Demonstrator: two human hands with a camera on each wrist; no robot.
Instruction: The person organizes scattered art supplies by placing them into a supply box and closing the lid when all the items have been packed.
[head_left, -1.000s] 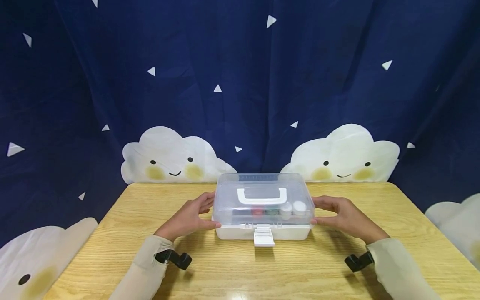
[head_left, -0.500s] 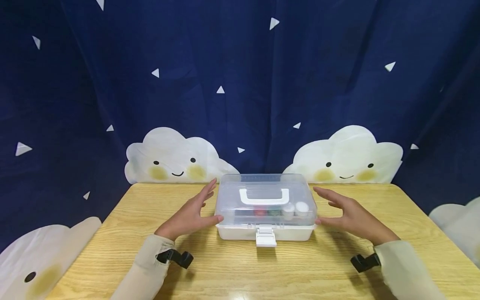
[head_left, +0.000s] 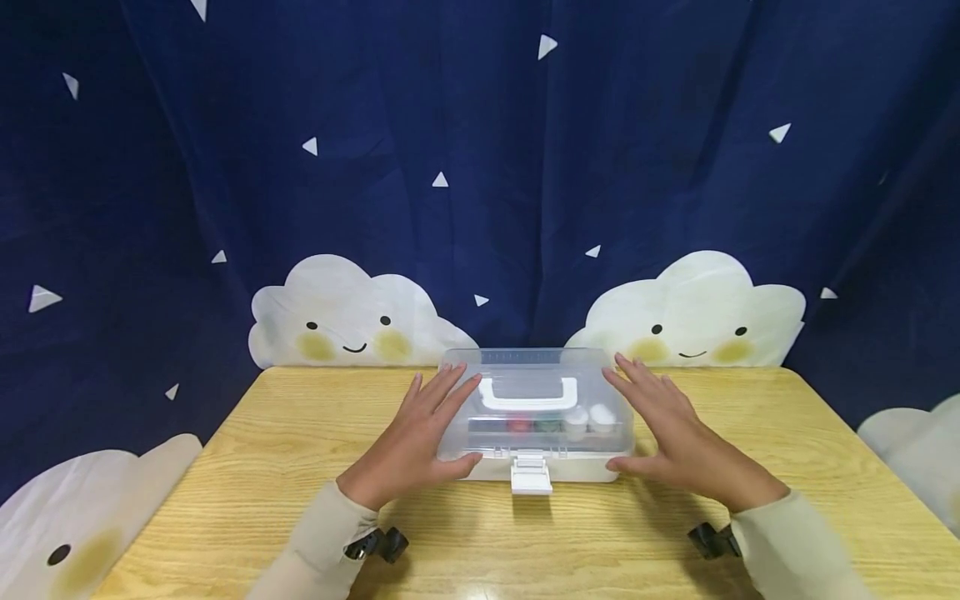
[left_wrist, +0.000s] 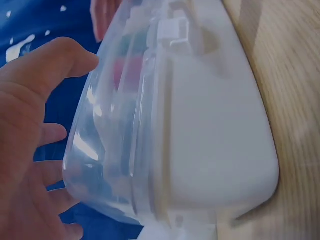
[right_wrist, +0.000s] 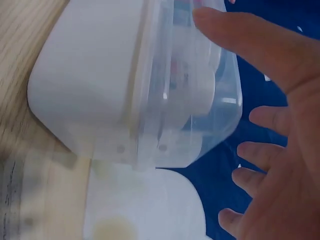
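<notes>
A storage box stands on the table, with a clear lid [head_left: 525, 442], a white base [head_left: 585, 468] and a white carry handle [head_left: 528, 405]. Its white front latch [head_left: 531, 477] juts forward from the base. Through the lid I see white-capped containers [head_left: 602, 419] plus a red and a green item, blurred. My left hand [head_left: 412, 442], fingers spread, is over the box's left end. Over the right end my right hand [head_left: 675, 437] is likewise spread. Both wrist views show the fingers extended around the lid, gripping nothing; whether any fingertip touches it I cannot tell.
The box sits near the far edge of a wooden table [head_left: 315, 417]. Behind it hangs a dark blue curtain [head_left: 480, 125] with white triangles and smiling clouds. A black camera mount is on each wrist, the left mount [head_left: 377, 545] and the right mount [head_left: 712, 542].
My hands held the box's two ends, then let go and spread apart. Now both have come inward over the ends with fingers fanned. The box stays in place.
</notes>
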